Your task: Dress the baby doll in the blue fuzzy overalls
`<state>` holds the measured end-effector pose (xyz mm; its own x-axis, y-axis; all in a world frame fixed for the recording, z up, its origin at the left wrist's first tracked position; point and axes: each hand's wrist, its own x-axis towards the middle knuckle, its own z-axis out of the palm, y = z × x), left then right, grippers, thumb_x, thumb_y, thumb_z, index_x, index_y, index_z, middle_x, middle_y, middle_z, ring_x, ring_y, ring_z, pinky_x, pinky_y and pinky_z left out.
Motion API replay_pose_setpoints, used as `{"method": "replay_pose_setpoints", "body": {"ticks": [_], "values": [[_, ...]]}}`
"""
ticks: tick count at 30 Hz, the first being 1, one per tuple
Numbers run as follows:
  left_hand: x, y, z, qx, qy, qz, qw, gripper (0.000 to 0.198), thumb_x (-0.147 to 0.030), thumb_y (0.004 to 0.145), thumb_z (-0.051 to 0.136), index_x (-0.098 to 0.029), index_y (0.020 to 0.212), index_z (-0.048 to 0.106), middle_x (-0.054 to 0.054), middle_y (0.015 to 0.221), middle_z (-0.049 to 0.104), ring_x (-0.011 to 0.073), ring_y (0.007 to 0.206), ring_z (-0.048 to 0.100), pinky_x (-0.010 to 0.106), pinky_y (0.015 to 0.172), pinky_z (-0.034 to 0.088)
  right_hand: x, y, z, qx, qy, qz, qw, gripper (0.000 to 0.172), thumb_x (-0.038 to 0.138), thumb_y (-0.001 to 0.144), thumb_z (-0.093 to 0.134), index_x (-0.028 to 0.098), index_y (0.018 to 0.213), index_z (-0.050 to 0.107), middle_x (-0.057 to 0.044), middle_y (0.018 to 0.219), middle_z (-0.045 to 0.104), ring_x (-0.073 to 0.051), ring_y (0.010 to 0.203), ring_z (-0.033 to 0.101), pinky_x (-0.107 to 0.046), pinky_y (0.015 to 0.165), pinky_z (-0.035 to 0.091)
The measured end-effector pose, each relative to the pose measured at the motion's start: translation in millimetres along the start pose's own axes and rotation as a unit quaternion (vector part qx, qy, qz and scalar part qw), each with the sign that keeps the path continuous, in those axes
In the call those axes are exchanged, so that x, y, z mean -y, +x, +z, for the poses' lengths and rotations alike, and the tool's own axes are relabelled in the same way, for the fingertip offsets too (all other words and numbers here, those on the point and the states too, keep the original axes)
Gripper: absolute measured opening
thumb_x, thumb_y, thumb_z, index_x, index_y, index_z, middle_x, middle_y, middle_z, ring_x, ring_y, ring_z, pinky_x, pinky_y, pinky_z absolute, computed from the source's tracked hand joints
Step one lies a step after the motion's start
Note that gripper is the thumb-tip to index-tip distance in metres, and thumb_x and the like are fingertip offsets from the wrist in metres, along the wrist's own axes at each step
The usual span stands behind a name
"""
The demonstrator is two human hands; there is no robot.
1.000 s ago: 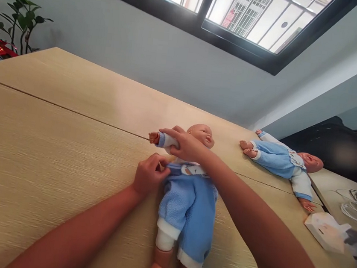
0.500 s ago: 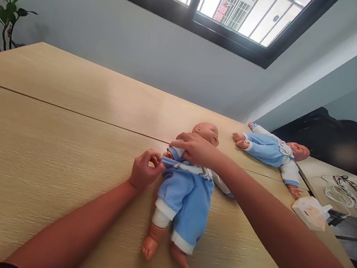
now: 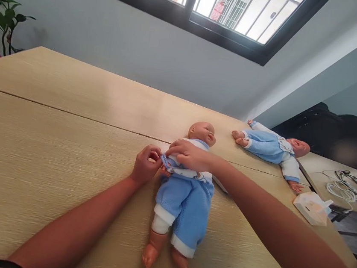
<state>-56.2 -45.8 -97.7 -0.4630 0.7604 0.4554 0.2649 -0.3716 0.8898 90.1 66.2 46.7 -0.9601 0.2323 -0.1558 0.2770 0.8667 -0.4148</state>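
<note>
A baby doll (image 3: 185, 195) in a white-and-blue top and fuzzy blue trousers lies on its back before me, its head turned to the right. Beside its arm, my left hand (image 3: 147, 163) pinches the blue edge of the doll's shirt (image 3: 164, 160) between thumb and fingertips. My right hand (image 3: 189, 154) lies over the chest and upper arm, its fingers bent onto the same cloth close to my left fingertips. Below that blue edge, part of the doll's small hand (image 3: 165, 171) shows. My right hand and forearm hide much of the chest and its other arm.
A second doll (image 3: 262, 145) in similar clothes lies at the far right of the wooden table (image 3: 68, 138). Near it are a white tissue box (image 3: 312, 208) and coiled cables (image 3: 346, 187). A wall with a window (image 3: 188, 14) stands behind; a plant (image 3: 6, 19) is at the left.
My right hand has slid down from near the doll's neck onto its chest, uncovering the collar. The blue edge in my left fingers has shifted up around the arm, showing more of the doll's hand.
</note>
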Motion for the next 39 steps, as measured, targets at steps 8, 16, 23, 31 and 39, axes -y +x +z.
{"method": "replay_pose_setpoints", "body": {"ticks": [8, 16, 23, 31, 39], "values": [[-4, -5, 3.8, -0.009, -0.095, -0.121, 0.988, 0.025, -0.037, 0.087, 0.071, -0.024, 0.092, 0.051, -0.007, 0.073, 0.062, 0.0093, 0.052, 0.062, 0.021, 0.050, 0.051, 33, 7, 9, -0.073, 0.032, 0.107, 0.991, 0.021, 0.035, 0.098, 0.064, 0.019, 0.101, 0.076, -0.008, 0.104, 0.076, -0.024, 0.100, 0.066, -0.033, 0.089, 0.047], [-5, -3, 0.5, 0.091, -0.140, -0.194, 0.967, 0.022, -0.037, 0.087, 0.067, -0.025, 0.088, 0.048, -0.009, 0.060, 0.059, 0.0129, 0.046, 0.063, 0.022, 0.042, 0.048, 52, 8, 10, -0.045, -0.016, 0.193, 0.980, 0.018, 0.038, 0.087, 0.071, 0.021, 0.087, 0.076, -0.006, 0.088, 0.079, -0.022, 0.084, 0.068, -0.029, 0.070, 0.044], [-8, -1, -6.4, 0.197, -0.168, -0.185, 0.948, 0.037, -0.057, 0.096, 0.056, -0.024, 0.081, 0.050, -0.005, 0.059, 0.061, 0.0144, 0.049, 0.061, 0.025, 0.049, 0.048, 62, 6, -5, 0.001, 0.027, 0.301, 0.953, 0.025, 0.030, 0.086, 0.060, 0.018, 0.068, 0.071, -0.002, 0.062, 0.069, -0.014, 0.056, 0.052, -0.030, 0.051, 0.029], [-42, -34, -1.2, 0.162, 0.121, -0.115, 0.973, 0.037, -0.047, 0.090, 0.071, -0.025, 0.113, 0.051, 0.003, 0.087, 0.075, 0.0232, 0.070, 0.073, 0.029, 0.057, 0.046, 34, -2, -8, -0.016, 0.161, 0.271, 0.949, 0.042, 0.038, 0.103, 0.040, 0.019, 0.092, 0.075, -0.005, 0.093, 0.077, -0.018, 0.075, 0.067, -0.027, 0.063, 0.048], [-39, -30, -8.8, 0.160, 0.274, 0.123, 0.940, 0.041, -0.038, 0.100, 0.062, -0.024, 0.138, 0.054, 0.006, 0.097, 0.079, 0.0229, 0.074, 0.076, 0.029, 0.061, 0.049, 20, 14, -26, 0.069, 0.040, 0.320, 0.944, 0.035, 0.032, 0.097, 0.058, 0.019, 0.067, 0.071, -0.008, 0.083, 0.074, -0.020, 0.071, 0.065, -0.029, 0.065, 0.045]]}}
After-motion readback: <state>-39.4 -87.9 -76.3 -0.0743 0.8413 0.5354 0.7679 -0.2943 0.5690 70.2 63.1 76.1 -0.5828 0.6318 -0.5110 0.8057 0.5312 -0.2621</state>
